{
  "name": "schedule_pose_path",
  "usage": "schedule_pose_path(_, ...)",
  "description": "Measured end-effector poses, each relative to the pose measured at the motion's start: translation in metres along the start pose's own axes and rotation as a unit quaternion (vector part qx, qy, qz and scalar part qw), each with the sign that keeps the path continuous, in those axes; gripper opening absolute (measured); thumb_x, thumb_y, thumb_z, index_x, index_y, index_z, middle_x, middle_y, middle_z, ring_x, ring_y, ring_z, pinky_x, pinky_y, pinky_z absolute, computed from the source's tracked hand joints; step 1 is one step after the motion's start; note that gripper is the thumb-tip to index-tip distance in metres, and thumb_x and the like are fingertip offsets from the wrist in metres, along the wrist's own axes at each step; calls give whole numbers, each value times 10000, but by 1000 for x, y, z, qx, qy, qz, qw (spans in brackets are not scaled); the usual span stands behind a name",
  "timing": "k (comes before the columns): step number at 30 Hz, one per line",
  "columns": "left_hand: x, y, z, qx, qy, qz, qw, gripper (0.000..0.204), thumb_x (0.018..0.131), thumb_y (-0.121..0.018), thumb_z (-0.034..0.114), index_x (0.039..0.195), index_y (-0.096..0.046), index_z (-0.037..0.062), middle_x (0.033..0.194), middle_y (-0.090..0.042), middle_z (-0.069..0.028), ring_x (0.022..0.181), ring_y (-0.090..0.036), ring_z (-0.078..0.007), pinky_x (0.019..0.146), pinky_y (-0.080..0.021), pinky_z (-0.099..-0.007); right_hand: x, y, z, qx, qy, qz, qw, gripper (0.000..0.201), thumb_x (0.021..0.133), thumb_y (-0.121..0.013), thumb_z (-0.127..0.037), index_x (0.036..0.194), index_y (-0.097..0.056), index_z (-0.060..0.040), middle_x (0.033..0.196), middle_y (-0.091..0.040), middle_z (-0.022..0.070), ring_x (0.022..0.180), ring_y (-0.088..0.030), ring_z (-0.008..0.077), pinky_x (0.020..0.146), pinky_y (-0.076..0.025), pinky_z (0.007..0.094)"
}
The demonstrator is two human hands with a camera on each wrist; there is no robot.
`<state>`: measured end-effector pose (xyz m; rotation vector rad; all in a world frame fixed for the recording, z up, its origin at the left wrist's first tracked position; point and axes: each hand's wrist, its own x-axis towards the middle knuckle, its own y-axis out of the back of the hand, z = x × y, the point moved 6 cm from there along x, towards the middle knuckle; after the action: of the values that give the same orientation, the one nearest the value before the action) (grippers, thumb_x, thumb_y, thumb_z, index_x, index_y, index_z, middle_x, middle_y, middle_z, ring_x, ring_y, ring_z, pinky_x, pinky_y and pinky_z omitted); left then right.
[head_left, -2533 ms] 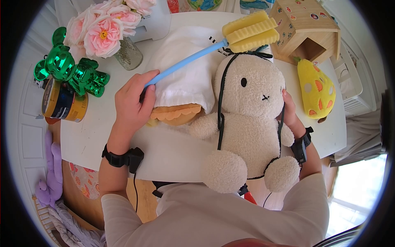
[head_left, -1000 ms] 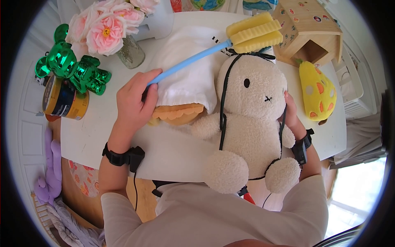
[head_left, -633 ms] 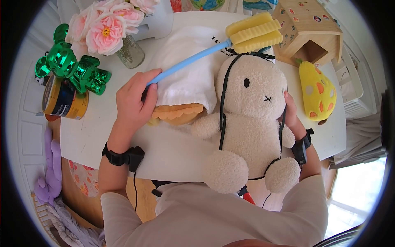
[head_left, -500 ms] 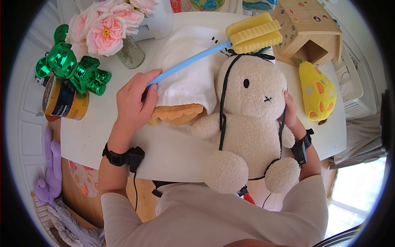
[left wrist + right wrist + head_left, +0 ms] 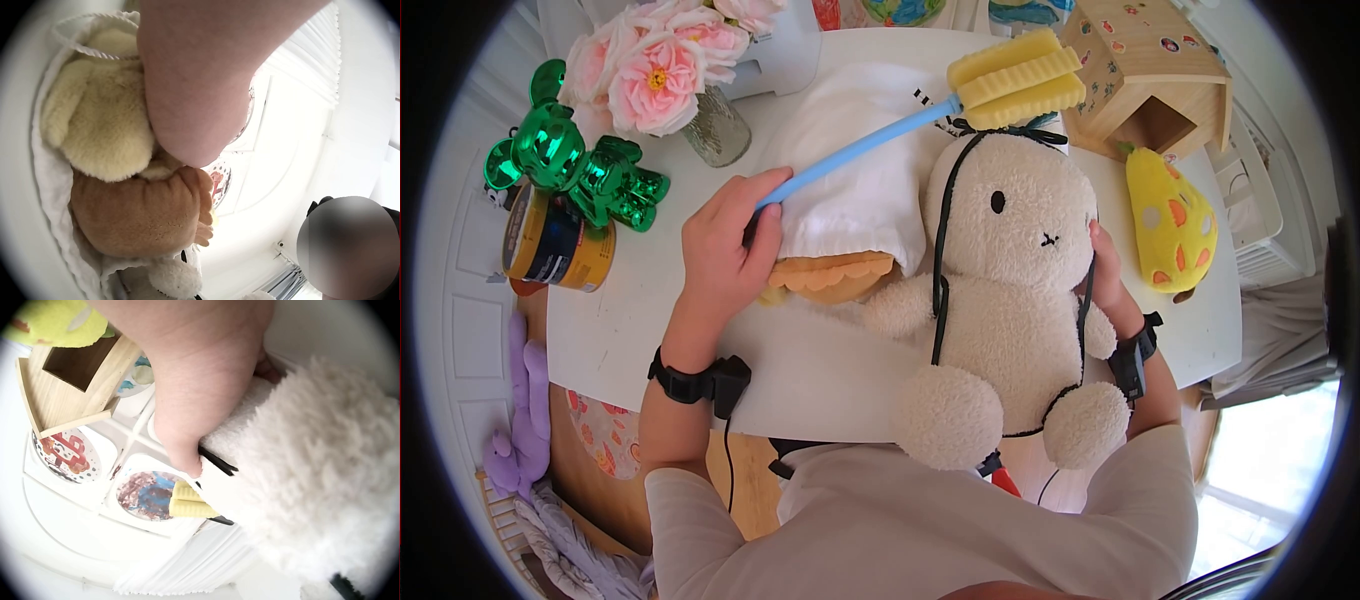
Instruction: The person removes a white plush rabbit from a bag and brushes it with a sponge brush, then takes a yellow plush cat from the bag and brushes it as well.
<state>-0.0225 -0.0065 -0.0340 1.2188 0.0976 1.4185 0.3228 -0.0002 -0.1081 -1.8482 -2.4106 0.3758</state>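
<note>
In the head view my left hand (image 5: 725, 240) grips the handle of a blue-handled sponge brush (image 5: 855, 150). Its yellow ribbed head (image 5: 1018, 80) is just above the head of a cream plush rabbit (image 5: 1015, 310). My right hand (image 5: 1106, 265) holds that rabbit at the side of its head, most of the fingers hidden behind it. Black ribbon (image 5: 943, 225) runs round the rabbit and is tied in a bow on top. Under my left hand lies a white drawstring bag (image 5: 850, 190); a tan plush (image 5: 137, 212) and a pale yellow plush (image 5: 106, 119) show at its mouth.
A flower vase (image 5: 718, 130) and a shiny green bear figure (image 5: 550, 150) on a yellow tub (image 5: 590, 258) stand at the left. On the right are a wooden house (image 5: 1145, 60) and a yellow spotted plush (image 5: 1172, 222). The white table (image 5: 820, 400) has its near edge by my body.
Compared with the oldest frame, the whole head view has shifted slightly. Both hands, the sponge brush and the plush rabbit keep their places relative to each other.
</note>
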Motion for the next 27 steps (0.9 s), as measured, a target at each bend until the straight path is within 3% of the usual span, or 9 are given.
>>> schedule_pose_path(5,0,0,0,3,7,-8,1000,262,841,-550,-17,1092,-614,18,814,-607,-106,643,-556,-185,591,-433,-265,0,2,2,-6,-8,-4,1000,786,845,-560,-517,1397,-320,-12,1290,-521,163,1125,-572,251,902,-490,351)
schedule_pose_path(8,0,0,0,-6,3,-2,1000,262,839,-549,-21,1090,-614,15,813,-608,-104,644,-556,-182,593,-434,-265,-1,3,2,-34,8,-39,999,716,922,-436,-522,1417,-313,-20,1344,-483,161,1193,-517,282,983,-431,391)
schedule_pose_path(14,0,0,0,-3,10,-6,1000,259,838,-548,-22,1086,-616,14,824,-614,-106,652,-561,-182,600,-436,-262,-1,0,0,-30,11,-36,999,717,920,-443,-521,1417,-311,-21,1343,-482,162,1197,-514,282,986,-429,397)
schedule_pose_path(17,0,0,-1,0,8,-4,1000,259,840,-546,-21,1086,-616,14,823,-613,-105,652,-560,-182,600,-435,-262,0,2,-1,-30,4,3,1000,768,851,-539,-525,1387,-339,-14,1254,-551,152,1073,-599,221,842,-508,313)
schedule_pose_path(20,0,0,-1,-1,6,-3,1000,258,840,-546,-17,1087,-617,16,819,-611,-104,649,-559,-182,598,-435,-263,1,6,3,-41,5,2,999,767,850,-533,-537,1381,-349,-14,1233,-565,148,1040,-613,206,793,-518,292)
schedule_pose_path(23,0,0,-1,-4,7,-3,1000,261,839,-547,-15,1089,-617,18,818,-611,-104,645,-558,-183,597,-435,-265,1,5,2,-29,6,6,1000,771,848,-537,-541,1378,-350,-14,1222,-572,145,1023,-621,205,774,-524,287)
schedule_pose_path(27,0,0,0,-2,7,-4,1000,267,837,-549,-15,1092,-617,22,814,-608,-102,639,-556,-183,590,-432,-264,0,5,4,-14,1,3,1000,781,846,-552,-530,1389,-336,-12,1264,-542,155,1091,-589,230,852,-506,321)
